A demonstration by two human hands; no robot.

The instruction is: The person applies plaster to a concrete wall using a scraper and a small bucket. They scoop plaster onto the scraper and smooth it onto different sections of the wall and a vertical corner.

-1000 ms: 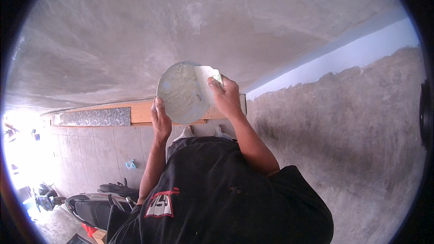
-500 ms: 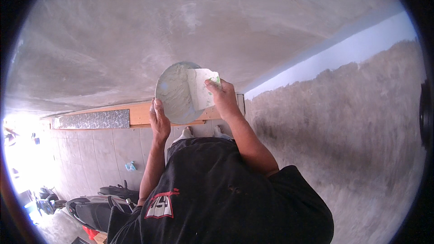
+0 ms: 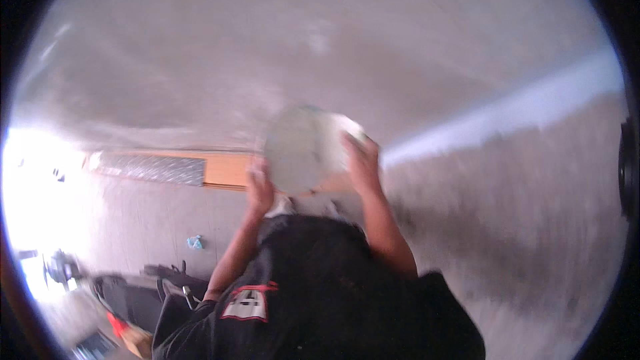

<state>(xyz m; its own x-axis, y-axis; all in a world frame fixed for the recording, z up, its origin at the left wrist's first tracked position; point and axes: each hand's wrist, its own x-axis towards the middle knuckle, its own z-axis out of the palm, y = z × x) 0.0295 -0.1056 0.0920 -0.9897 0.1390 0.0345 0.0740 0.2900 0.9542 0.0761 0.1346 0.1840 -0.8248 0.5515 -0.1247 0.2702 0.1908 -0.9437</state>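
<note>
A round, shallow pan (image 3: 292, 153) smeared with pale putty is up in front of my body, close to the wall. At its left rim, my left hand (image 3: 261, 185) grips it with the thumb along the edge. My right hand (image 3: 363, 165) is closed on a flat whitish scraper (image 3: 338, 139), which lies over the pan's right side. The scraper is coated in the same pale putty. Motion blur hides the fine detail of the fingers and of the putty's surface.
A grey plastered wall (image 3: 200, 47) stands ahead, meeting a second wall (image 3: 507, 213) with a pale band (image 3: 493, 120) at right. Orange boards (image 3: 223, 171) and a patterned panel (image 3: 150, 168) lie along the wall's foot. A motorbike (image 3: 130, 300) stands lower left; a blue scrap (image 3: 195, 242) lies on the floor.
The pan, the scraper and both hands have shifted right and slightly down in the picture. The whole view has moved a little too and is now blurred. Both grips stay the same.
</note>
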